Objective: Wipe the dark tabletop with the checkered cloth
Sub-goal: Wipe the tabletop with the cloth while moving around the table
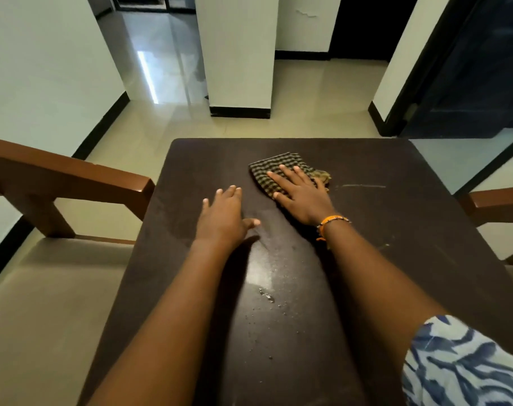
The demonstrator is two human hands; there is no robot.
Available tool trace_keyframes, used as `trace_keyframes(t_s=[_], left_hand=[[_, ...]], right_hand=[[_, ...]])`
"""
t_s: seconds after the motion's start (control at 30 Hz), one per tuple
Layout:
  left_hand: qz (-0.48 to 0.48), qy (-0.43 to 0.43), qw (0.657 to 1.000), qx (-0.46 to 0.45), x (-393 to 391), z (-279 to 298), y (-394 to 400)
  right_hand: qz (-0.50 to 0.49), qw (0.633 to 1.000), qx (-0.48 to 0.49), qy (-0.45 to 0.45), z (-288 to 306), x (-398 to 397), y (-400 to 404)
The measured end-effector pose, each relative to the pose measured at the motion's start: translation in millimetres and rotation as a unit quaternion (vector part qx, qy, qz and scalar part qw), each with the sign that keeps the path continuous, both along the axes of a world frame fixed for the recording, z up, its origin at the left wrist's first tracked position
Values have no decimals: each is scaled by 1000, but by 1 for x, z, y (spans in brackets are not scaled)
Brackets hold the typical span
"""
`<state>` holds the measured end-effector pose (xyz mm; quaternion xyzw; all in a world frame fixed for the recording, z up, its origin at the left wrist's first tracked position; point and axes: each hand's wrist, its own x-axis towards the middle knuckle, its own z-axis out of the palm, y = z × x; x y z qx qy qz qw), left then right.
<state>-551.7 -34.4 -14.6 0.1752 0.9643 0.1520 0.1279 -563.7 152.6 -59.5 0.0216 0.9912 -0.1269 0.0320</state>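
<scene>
Pressing checkered cloth [281, 174] flat, right hand [300, 194] fingers straight | left hand [223, 215] open on tabletop [396, 230] | cloth partly hidden

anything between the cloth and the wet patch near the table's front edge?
Nothing stands on that path. The right hand presses flat on the checkered cloth; the droplets lie nearer the camera on the bare tabletop. The left hand rests beside the path, left of it.

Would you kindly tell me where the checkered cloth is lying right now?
In the head view, the green-and-black checkered cloth lies on the far central part of the dark tabletop, flattened under the right hand, with the left hand nearby to its left.
</scene>
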Motion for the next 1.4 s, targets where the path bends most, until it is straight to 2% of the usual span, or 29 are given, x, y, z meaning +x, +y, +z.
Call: trace_keyframes(t_s=[0.07, 0.2, 0.3, 0.43, 0.53, 0.67, 0.8, 0.9, 1.07, 1.17, 1.27, 1.4], left_hand=[[-46, -5, 999, -25, 3, 3, 36], [-81, 29, 981, -174, -5, 4, 76], [-73, 13, 980, -185, -12, 5, 85], [-71, 32, 981, -176, -12, 0, 88], [-85, 48, 977, -188, -15, -5, 88], [-111, 64, 968, -216, -21, -8, 89], [-135, 64, 962, -231, -21, -2, 93], [-136, 59, 962, -230, -21, 3, 92], [-133, 74, 963, -221, -17, -3, 90], [-128, 86, 966, -207, -19, -7, 90], [-129, 84, 967, -201, -19, -7, 92], [-131, 83, 965, -213, -20, -6, 94]], right_hand=[[-40, 999, 8, -2, 2, 13, 48], [-150, 988, 1, -19, 7, 51, 144], [-232, 972, 1, -23, 9, 71, 184], [-290, 957, -20, -17, 1, 49, 164], [-225, 974, -1, 6, -5, 0, 113], [-35, 999, -11, -20, -5, -74, 26], [55, 998, 17, -1, -7, -87, 17], [24, 999, 38, 2, -4, -84, 67], [-152, 986, 50, -53, 2, -67, 171], [-219, 972, 38, -71, 1, -73, 166], [-178, 982, 39, -38, 0, -97, 111], [-11, 998, 55, -14, -6, -117, 15]])
